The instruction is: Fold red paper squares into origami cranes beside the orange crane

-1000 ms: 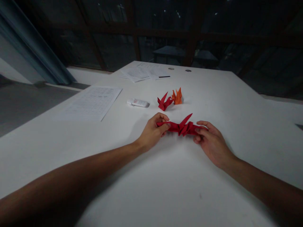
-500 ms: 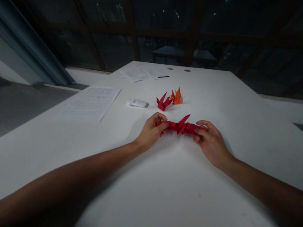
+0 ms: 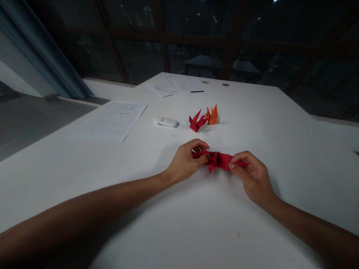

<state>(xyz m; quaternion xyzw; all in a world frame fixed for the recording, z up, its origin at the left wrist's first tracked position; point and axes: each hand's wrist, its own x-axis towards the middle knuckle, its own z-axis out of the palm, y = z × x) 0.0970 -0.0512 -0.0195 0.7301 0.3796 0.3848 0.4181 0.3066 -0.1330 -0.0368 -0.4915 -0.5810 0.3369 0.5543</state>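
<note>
Between my hands is a red origami crane (image 3: 223,161), its wings pulled out flat to both sides. My left hand (image 3: 188,158) pinches the left wing, thumb in front and fingers behind. The right wing is gripped between thumb and fingers of my right hand (image 3: 254,175). A folded point of the crane hangs down at its middle; parts of both wings are hidden by my fingers. Just beyond stand a smaller-looking red paper crane (image 3: 197,121) and an orange paper crane (image 3: 212,115), side by side.
A white correction-tape-like item with printing (image 3: 165,121) lies left of the standing cranes. Printed sheets (image 3: 112,119) are at the left, with more papers (image 3: 164,86) and a black pen-like stick (image 3: 197,91) farther back. Two round discs (image 3: 205,82) sit near the white table's far edge.
Both hands have come slightly nearer to me and tilted the held crane, so the point that stuck up is no longer seen upright. My left fingers have moved inward along the wing.
</note>
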